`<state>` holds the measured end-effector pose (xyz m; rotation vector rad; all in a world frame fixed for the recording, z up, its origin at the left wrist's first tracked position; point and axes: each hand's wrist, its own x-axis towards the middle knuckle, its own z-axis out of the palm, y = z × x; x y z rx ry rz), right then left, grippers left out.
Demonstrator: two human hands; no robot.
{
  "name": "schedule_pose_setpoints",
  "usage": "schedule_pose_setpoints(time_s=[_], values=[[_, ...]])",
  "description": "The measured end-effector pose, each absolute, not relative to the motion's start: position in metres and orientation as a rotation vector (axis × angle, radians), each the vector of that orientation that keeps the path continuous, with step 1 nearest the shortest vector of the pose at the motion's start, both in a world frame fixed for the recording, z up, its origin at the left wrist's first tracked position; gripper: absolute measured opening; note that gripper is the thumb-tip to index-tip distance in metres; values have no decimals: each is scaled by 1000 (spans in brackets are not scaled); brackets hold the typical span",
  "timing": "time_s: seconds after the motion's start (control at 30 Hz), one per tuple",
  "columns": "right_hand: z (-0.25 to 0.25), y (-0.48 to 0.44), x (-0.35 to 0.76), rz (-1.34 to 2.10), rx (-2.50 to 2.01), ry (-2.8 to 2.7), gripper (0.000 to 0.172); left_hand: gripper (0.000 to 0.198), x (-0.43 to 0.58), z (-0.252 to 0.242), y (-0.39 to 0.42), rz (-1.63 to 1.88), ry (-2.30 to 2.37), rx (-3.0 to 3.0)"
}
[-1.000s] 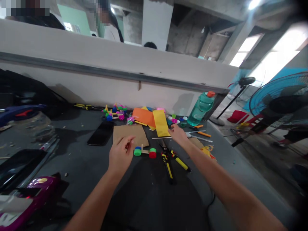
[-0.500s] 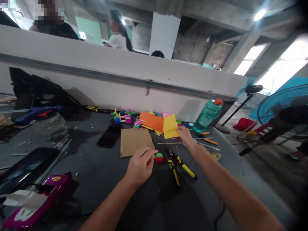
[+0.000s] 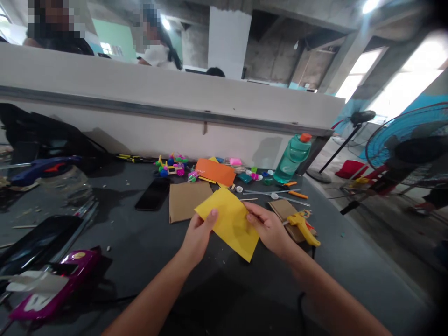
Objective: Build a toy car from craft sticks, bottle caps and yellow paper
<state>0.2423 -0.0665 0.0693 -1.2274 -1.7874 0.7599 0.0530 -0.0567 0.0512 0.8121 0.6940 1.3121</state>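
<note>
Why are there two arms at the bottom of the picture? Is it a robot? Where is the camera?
It's not a robot. Those are a person's own arms! The camera is worn on their head and looks down, so you see what they see. Their left hand and right hand both hold a sheet of yellow paper. On the dark table lie a piece of brown cardboard, a black smartphone and a yellow glue gun. A green water bottle stands near the back.
</note>
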Motion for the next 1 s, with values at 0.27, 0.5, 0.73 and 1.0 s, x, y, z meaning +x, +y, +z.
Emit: schedule_pose_setpoints(time_s=[0.27,0.5,0.73,1.0], values=[[55,-80,244,895,-1247,-1517,36,34,54,70,-66,1380,835,612],[54,-89,245,944,-1224,-1346,36,32,46,69,-87,1435,896,654],[47,-94,241,1059,-1221,-1521,32,48,2,50,-108,1645,1191,877],[27,-97,226,1022,-1335,-1877,31,39,-31,18,-137,1182,1291,2659]])
